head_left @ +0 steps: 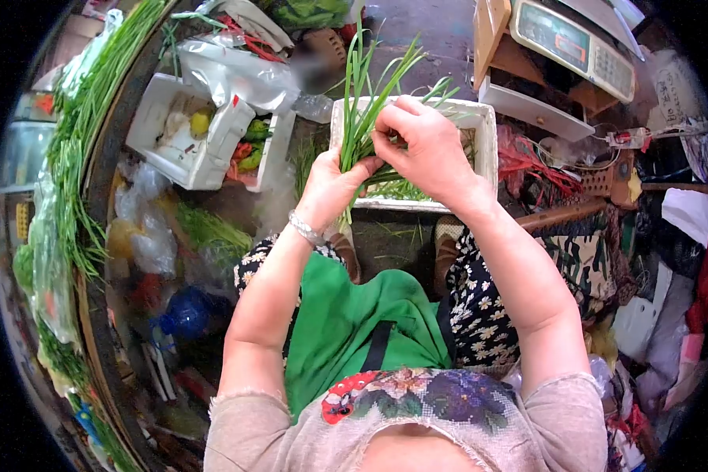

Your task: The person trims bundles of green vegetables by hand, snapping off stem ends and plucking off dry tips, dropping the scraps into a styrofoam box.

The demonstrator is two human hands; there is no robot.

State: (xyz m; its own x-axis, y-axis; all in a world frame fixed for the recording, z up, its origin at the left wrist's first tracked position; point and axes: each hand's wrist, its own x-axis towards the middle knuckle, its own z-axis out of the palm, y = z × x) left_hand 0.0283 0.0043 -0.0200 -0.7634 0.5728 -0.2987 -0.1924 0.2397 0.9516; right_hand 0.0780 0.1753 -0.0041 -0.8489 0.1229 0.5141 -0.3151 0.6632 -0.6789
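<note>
A bunch of long, thin green chives stands upright in my left hand, with the fingers closed round the lower stalks. My right hand is pinched against the side of the same bunch, thumb and fingertips together at the leaves. What exactly lies between those fingertips is partly hidden. Both hands are over the near part of a white foam box, which has loose green leaves inside. A green apron covers my lap below.
At left, a foam box holds a yellow fruit; peppers lie beside it. Long greens line the left shelf. A scale stands above a drawer at upper right. Red plastic bags lie right of the box.
</note>
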